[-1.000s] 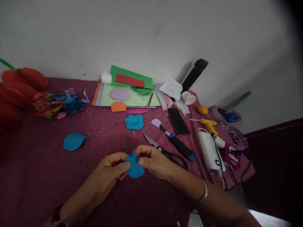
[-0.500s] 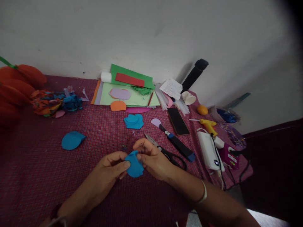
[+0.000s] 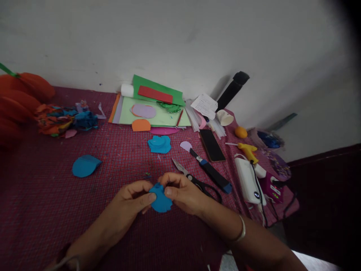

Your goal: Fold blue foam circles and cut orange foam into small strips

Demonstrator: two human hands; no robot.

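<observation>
Between both hands is a blue petal-shaped piece of paper (image 3: 161, 201), its lower edge slightly ragged and its top crumpled or folded. My left hand (image 3: 135, 197) pinches its left side, thumb on the front. At the upper right edge, my right hand (image 3: 183, 192) grips it between thumb and fingers. Black-handled scissors (image 3: 194, 180) lie just beyond my right hand, blades pointing away to the left. Past the hands sits a small stack of blue paper pieces (image 3: 159, 144). Another blue petal (image 3: 85, 166) lies off to the left.
Paper scraps (image 3: 64, 119) and an orange paper pumpkin (image 3: 22, 98) are at the left. Coloured sheets (image 3: 158, 116) lie by the wall. A blue-and-black cutter (image 3: 216, 175), phone (image 3: 212, 145), yellow glue gun (image 3: 248, 150) and white power bank (image 3: 249, 180) with cables lie to the right.
My right hand's fingers have come down and closed in on the top edge of the blue paper. The view has shifted slightly; the other things lie as before.
</observation>
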